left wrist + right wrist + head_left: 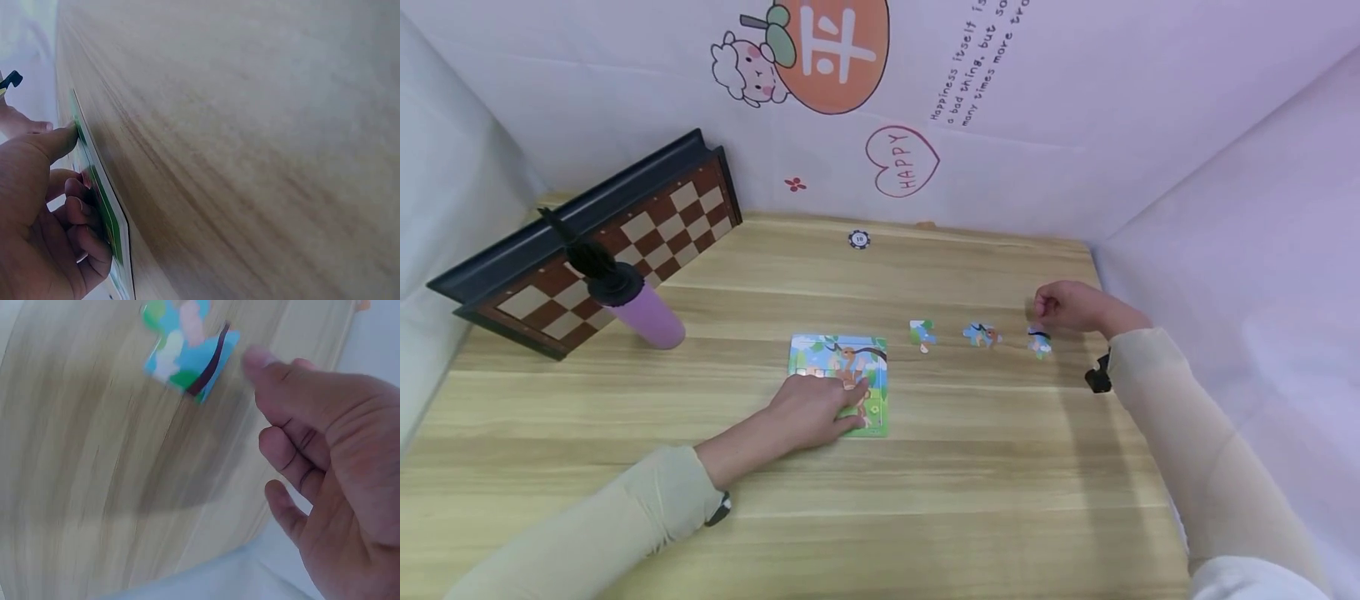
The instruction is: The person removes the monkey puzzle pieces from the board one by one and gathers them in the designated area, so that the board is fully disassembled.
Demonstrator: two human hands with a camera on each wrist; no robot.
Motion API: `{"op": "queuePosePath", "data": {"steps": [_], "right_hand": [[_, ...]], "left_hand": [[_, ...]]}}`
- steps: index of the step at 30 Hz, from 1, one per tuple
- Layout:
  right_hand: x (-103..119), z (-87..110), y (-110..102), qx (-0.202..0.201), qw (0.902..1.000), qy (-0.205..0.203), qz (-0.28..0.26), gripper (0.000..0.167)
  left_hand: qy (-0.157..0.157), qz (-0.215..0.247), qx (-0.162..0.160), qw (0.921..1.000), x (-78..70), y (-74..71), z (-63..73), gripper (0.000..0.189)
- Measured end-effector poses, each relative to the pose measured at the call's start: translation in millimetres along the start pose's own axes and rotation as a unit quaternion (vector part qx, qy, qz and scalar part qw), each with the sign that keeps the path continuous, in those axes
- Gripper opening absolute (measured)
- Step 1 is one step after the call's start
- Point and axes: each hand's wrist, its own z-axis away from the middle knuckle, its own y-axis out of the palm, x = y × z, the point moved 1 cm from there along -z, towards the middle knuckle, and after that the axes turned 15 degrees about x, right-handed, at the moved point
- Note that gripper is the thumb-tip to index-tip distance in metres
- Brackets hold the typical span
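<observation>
My left hand (811, 411) rests on a small jigsaw puzzle board (802, 343) with a colourful picture on it. In the left wrist view its thumb touches the green border of the board, with the other fingers bent against the surface. To the right, my right hand (1070, 307) hovers beside a loose puzzle piece (1039, 342), blue with a dark branch. Its fingers are loosely bent, and nothing shows between thumb and forefinger in the right wrist view. Two more puzzle pieces lie in a row between the hands, a green-edged piece (921, 332) and a blue one (979, 335).
A folding chessboard (658, 233) stands on edge at the back left. In front of it is a purple cylinder (655, 318) with a black top. A poker chip (860, 240) lies near the back edge, by the printed white cloth (1015, 175).
</observation>
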Motion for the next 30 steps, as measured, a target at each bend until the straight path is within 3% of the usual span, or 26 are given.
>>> {"op": "queuePosePath", "data": {"steps": [7,16,21,24,27,30], "right_hand": [[56,-11.8,6,-0.008,0.9996,-0.028,0.001,0.013],[146,-45.9,21,-0.001,0.9925,-0.121,0.018,0.014],[198,-67.3,40,0.000,0.9833,-0.173,0.057,0.011],[225,-81.8,55,-0.004,0.9728,-0.214,0.090,0.012],[247,-94.2,69,-0.005,0.9637,-0.245,0.106,0.011],[262,-101.6,80,-0.011,0.9621,-0.251,0.106,0.011]], "left_hand": [[-0.002,-0.039,-0.011,0.9992,-0.2,0.4,3.1,0.060],[0.025,-0.047,-0.061,0.9967,-4.7,-1.6,9.8,0.051],[0.000,-0.040,-0.041,0.9983,1.5,3.7,24.1,0.054],[-0.017,-0.040,-0.034,0.9985,6.6,8.0,32.9,0.057],[-0.022,-0.027,-0.035,0.9988,9.8,11.1,39.6,0.059],[-0.023,-0.014,-0.029,0.9992,11.3,13.6,41.2,0.059]]}}
